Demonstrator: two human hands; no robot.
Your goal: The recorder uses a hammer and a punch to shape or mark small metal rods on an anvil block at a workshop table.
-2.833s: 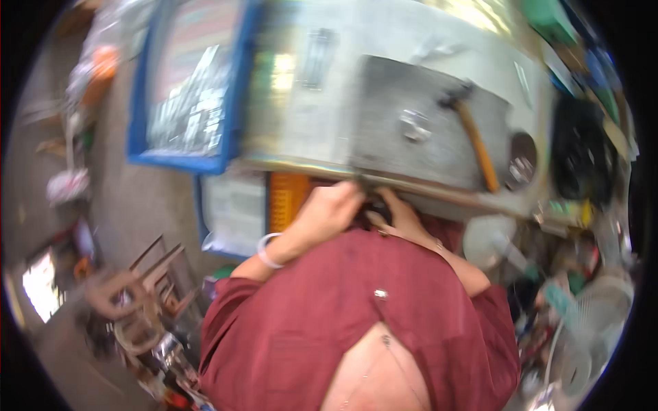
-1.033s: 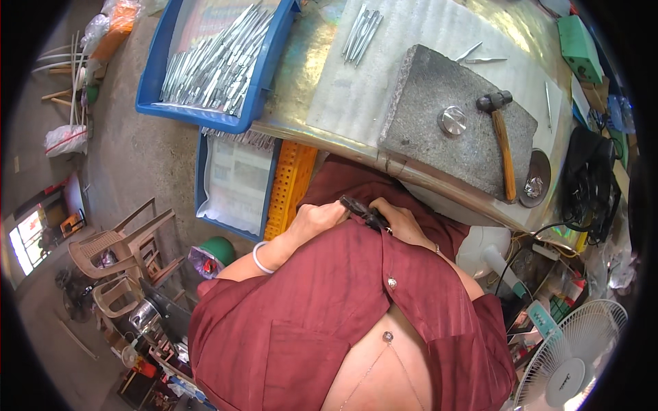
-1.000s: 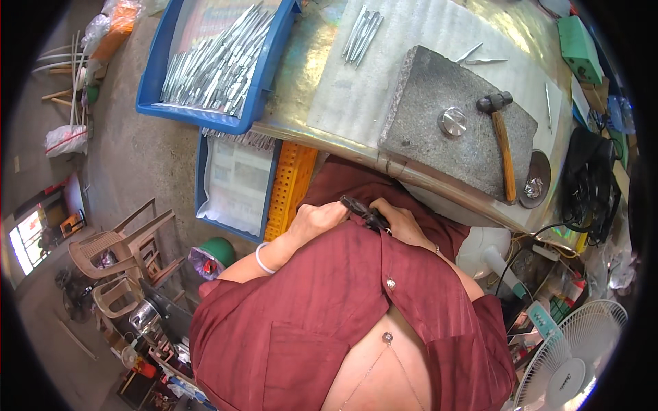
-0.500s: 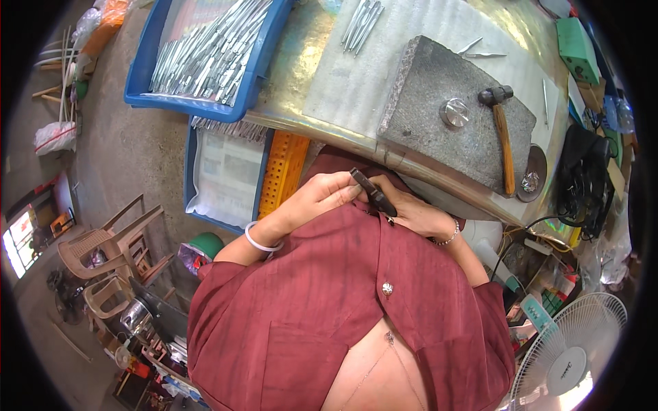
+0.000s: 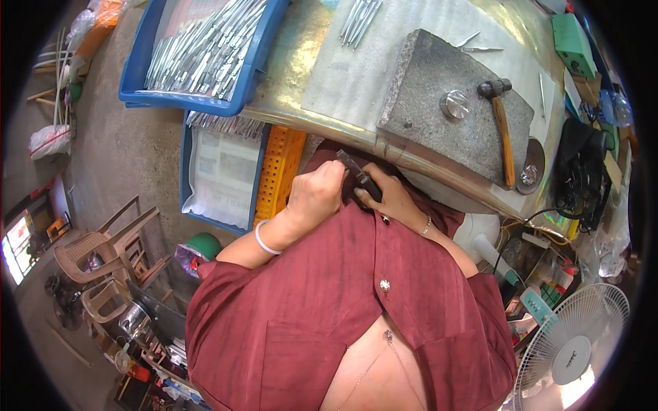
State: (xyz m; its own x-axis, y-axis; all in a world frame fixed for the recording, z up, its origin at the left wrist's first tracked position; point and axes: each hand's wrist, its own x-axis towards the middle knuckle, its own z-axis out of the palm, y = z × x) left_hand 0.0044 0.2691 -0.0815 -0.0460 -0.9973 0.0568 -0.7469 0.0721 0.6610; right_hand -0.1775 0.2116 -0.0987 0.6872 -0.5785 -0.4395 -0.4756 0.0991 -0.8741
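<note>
Nearby, hammer (image 5: 504,140) on grey slab (image 5: 469,147), chairs (image 5: 81,252) leftward; right hand (image 5: 396,198) holds tool (image 5: 360,173).

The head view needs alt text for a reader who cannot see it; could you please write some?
A person's right hand grips a dark tool, with the left hand curled beside its far end. Ahead on a bench, a hammer and a metal disc rest on a grey slab; a blue tray of metal rods stands to the left.
</note>
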